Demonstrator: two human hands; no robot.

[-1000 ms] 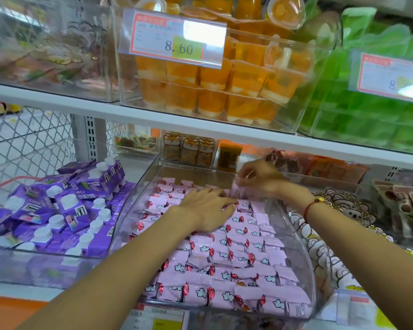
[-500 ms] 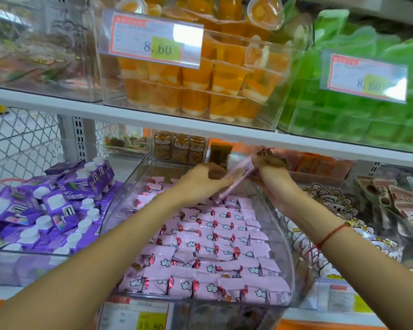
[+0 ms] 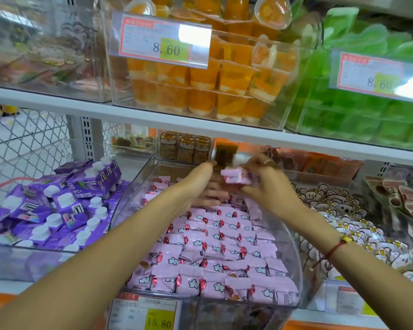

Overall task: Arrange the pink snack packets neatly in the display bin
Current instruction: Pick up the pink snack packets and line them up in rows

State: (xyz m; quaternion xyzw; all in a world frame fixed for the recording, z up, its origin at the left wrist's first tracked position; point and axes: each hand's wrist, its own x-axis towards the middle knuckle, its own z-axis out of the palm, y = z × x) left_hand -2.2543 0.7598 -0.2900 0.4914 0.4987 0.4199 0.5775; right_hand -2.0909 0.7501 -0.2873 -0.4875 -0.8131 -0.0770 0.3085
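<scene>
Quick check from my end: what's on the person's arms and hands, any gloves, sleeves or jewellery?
No gloves and no sleeves in view: both forearms are bare. The right wrist wears a thin red cord bracelet with a small gold bead. The left hand and its wrist show nothing worn.

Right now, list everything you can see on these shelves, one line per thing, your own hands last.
pink snack packets: many, pink with white flowers, rows in the centre bin
held packets: small bunch, pink, lifted above the bin's back
display bin: one, clear, curved front, lower shelf centre
purple cartons: many, purple with white caps, bin at left
orange jelly cups: many, orange, upper shelf centre
green jelly cups: many, green, upper shelf right
price tags: four, red-bordered with yellow patches, on bin fronts
white flower packets: many, white, bin at right
left hand: one, open, beside the held packets
right hand: one, fingers gripping the held packets
</scene>
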